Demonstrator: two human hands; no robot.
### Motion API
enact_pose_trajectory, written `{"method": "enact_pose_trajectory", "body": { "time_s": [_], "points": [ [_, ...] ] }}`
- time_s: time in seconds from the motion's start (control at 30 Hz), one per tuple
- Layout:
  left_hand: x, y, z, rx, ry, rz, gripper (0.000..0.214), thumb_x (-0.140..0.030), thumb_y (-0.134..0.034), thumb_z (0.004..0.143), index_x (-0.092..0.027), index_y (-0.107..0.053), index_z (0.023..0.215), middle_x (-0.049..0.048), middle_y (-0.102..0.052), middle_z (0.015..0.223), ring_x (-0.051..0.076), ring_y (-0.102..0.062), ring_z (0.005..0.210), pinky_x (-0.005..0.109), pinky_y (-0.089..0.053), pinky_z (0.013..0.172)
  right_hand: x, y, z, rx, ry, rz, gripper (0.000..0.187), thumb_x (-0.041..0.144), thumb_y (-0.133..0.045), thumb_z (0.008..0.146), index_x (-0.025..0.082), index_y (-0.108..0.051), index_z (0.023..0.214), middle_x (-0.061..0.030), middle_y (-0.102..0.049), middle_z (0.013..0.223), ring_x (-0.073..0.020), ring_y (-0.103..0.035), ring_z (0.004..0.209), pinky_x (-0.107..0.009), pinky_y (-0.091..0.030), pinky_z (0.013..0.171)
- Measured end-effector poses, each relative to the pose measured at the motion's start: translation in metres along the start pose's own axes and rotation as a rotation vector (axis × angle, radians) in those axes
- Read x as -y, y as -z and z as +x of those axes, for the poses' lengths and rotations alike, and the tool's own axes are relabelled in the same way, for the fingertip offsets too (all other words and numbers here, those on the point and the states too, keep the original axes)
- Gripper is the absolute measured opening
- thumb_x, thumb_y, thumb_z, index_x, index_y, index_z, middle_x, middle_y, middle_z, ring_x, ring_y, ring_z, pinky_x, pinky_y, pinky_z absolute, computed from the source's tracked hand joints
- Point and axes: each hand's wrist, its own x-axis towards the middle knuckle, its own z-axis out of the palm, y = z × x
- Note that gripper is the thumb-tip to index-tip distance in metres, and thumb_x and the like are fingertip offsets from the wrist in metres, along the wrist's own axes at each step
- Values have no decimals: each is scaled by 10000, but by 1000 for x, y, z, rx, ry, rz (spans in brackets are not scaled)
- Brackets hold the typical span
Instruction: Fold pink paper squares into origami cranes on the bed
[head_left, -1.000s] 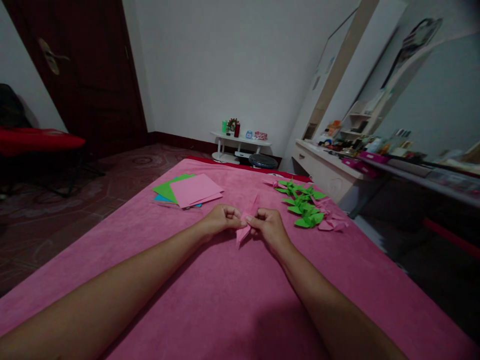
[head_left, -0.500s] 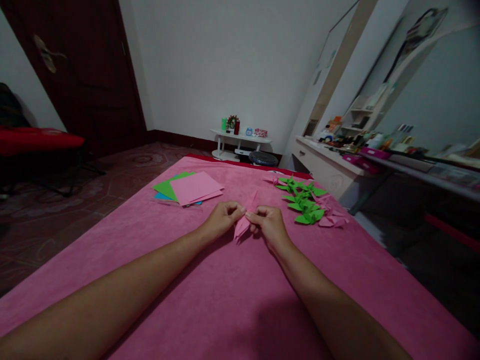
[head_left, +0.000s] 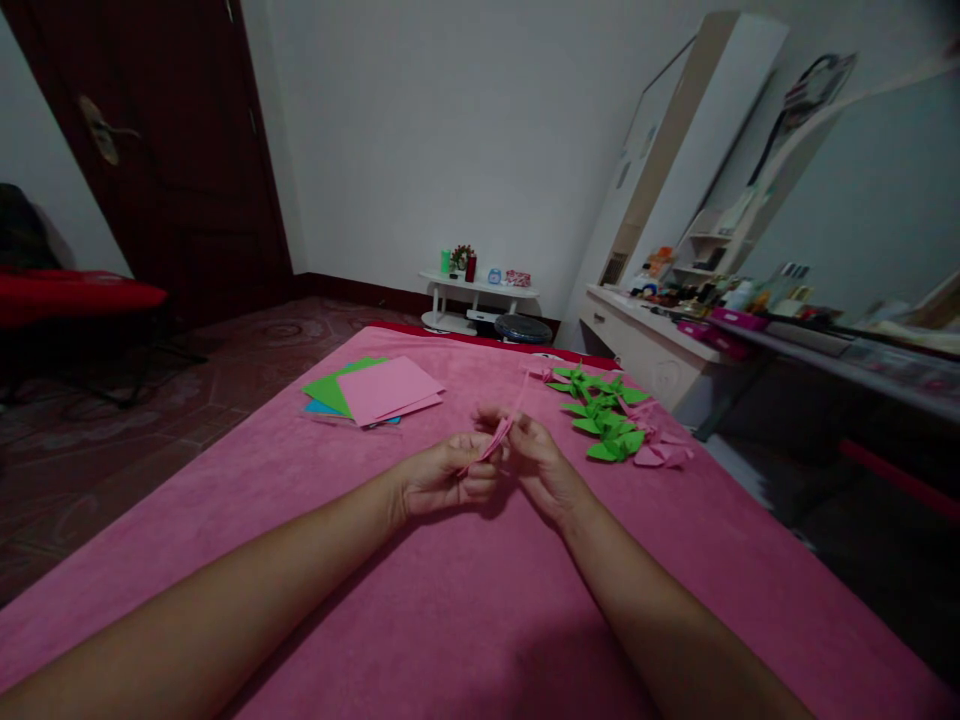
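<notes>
A narrow folded piece of pink origami paper (head_left: 498, 436) is held above the pink cloth (head_left: 450, 610), seen nearly edge-on. My left hand (head_left: 454, 472) is closed around its lower end, thumb on top. At its upper part, the fingers of my right hand (head_left: 534, 455) pinch the paper from the right side. Some of the fingertips overlap the folds and hide them. To the right lie several green origami cranes (head_left: 616, 440) and several pink origami cranes (head_left: 664, 452), grouped close together. On the left rests a stack of square sheets, with pink paper (head_left: 390, 388) over green paper (head_left: 328, 388) and blue.
A low white shelf (head_left: 480, 284) with small items stands against the far wall. On the right is a dressing table (head_left: 652, 335) crowded with bottles and boxes. A red-covered chair (head_left: 82, 295) and a dark door (head_left: 187, 150) are on the left.
The pink folded paper has been lifted and turned from lying flat to edge-on. My left hand has moved from pinching its side to wrapping its lower end. The view has shifted slightly.
</notes>
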Motion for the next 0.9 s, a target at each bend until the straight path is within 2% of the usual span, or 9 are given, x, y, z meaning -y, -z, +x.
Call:
{"method": "enact_pose_trajectory", "body": {
  "time_s": [0.07,0.13,0.2,0.27,0.37,0.43,0.57,0.67,0.9],
  "points": [
    [2,0,-1,39,34,-39,112,-144,-611,742,-115,-520,684,-72,-264,509,37,-281,419,175,-226,444,2,-3,-2,3,3,15,246,333,-732,685,186,-695,879,-53,-678,935,-153,-607,779,-243,-466,683],
    [4,3,-1,37,55,-2,76,-166,-617,735,-102,-575,739,-48,-368,512,50,-382,432,183,-302,466,3,-5,-3,-33,-19,18,186,312,-740,665,164,-681,761,-24,-669,726,-109,-571,564,-208,-429,524],
    [3,8,1,-13,87,117,183,-235,-626,732,-88,-628,841,23,-546,606,104,-536,520,222,-404,537,3,-6,-2,-65,-56,14,205,336,-725,667,155,-629,653,16,-585,513,-80,-465,378,-194,-332,385],
    [-1,13,2,-107,127,266,281,-301,-625,725,-78,-652,895,106,-652,772,176,-629,646,277,-462,620,1,-4,0,-113,-76,-2,260,355,-716,658,158,-569,575,39,-511,419,-76,-404,314,-199,-283,342],
    [-9,20,5,-334,113,364,310,-369,-615,716,-80,-661,819,112,-667,759,180,-638,650,273,-467,619,-4,2,3,-254,-93,-58,267,309,-741,596,146,-542,525,33,-523,449,-71,-433,374,-195,-321,393],
    [-11,23,6,-430,0,357,306,-402,-635,718,-99,-646,763,51,-624,631,127,-587,550,241,-441,565,-10,6,5,-315,-125,-105,254,275,-748,561,138,-541,506,30,-524,466,-67,-440,415,-193,-329,431],
    [-7,24,7,-441,-186,408,281,-323,-773,616,-99,-637,719,-14,-557,534,53,-466,452,194,-349,496,-19,11,7,-321,-146,-177,248,271,-736,547,138,-535,485,44,-476,433,-58,-390,404,-195,-274,423],
    [-5,24,7,-485,-212,473,288,-322,-783,602,-81,-648,684,-1,-562,516,55,-457,444,194,-319,474,-18,10,6,-306,-135,-217,298,299,-748,544,142,-507,468,53,-452,423,-49,-365,391,-191,-253,412],
    [-8,30,8,-537,-207,524,257,-279,-784,597,-80,-656,696,21,-614,556,64,-514,457,189,-374,486,-9,8,4,-265,-92,-200,297,285,-800,499,152,-576,642,49,-545,494,-79,-470,426,-204,-364,452]
  ]
}}
